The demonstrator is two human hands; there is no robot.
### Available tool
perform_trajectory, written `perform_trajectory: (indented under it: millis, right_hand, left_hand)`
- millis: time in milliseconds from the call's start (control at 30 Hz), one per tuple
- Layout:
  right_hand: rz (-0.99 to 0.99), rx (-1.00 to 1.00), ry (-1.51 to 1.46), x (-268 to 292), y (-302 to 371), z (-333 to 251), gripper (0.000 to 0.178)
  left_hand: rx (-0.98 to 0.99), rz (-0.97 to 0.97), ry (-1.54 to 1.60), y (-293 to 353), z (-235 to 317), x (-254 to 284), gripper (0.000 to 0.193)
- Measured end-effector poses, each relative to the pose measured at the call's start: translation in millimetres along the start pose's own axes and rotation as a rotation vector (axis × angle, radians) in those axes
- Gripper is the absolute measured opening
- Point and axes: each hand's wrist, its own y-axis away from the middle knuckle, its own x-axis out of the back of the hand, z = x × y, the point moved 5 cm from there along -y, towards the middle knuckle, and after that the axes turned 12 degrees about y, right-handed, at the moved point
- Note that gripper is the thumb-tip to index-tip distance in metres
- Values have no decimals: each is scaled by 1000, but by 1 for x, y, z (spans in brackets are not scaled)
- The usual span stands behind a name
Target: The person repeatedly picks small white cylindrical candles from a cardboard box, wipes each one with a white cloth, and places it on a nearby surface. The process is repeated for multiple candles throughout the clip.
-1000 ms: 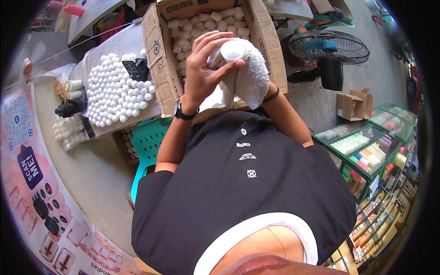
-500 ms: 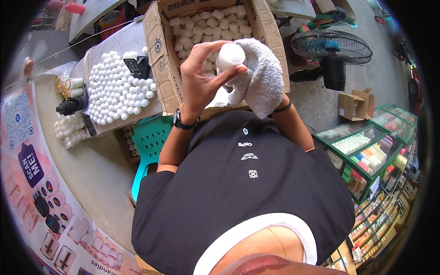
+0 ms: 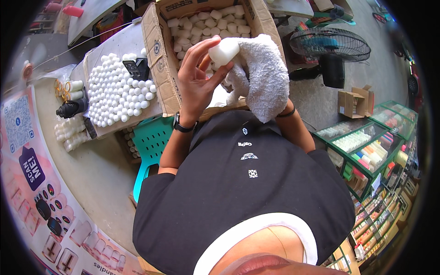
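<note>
Between the thumb and fingers of my left hand is a short white votive candle, tilted, above the near part of an open cardboard box. A white terry towel drapes over my right hand and touches or nearly touches the candle's right side. The towel hides the fingers of that hand; only the wrist with a dark band shows below the cloth. Inside the box lie many similar white candles in a loose heap.
Left of the box, a table bears rows of upright white candles and a small black device. A teal plastic chair stands below it. To the right are a black fan, a small carton and green-framed glass cases.
My left hand has shifted slightly left, and the candle in it has tipped, now showing more of its side. The towel over my right hand has turned and spread upward along the candle.
</note>
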Motion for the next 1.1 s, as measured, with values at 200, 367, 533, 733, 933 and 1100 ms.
perform_trajectory:
  millis: [200, 367, 533, 733, 933, 1100]
  right_hand:
    - [-24, -150, -300, -24, 21, 35, 63]
    - [-90, -259, -445, -37, 22, 44, 63]
    - [-80, -482, -862, -43, 30, 45, 54]
    - [-29, -359, -727, -24, 8, 10, 35]
    - [156, -400, -633, -29, 9, 19, 27]
    - [268, -469, -600, -26, 5, 39, 36]
  left_hand:
    - [95, 116, 83, 3, 0, -2, 54]
    - [179, 203, 173, 8, -1, -3, 52]
    - [152, 200, 88, 7, 7, -3, 47]
    - [-115, 115, -422, 13, 26, -2, 40]
    - [-199, 76, -562, 17, 27, -9, 39]
    - [7, 119, -140, 14, 17, -14, 38]
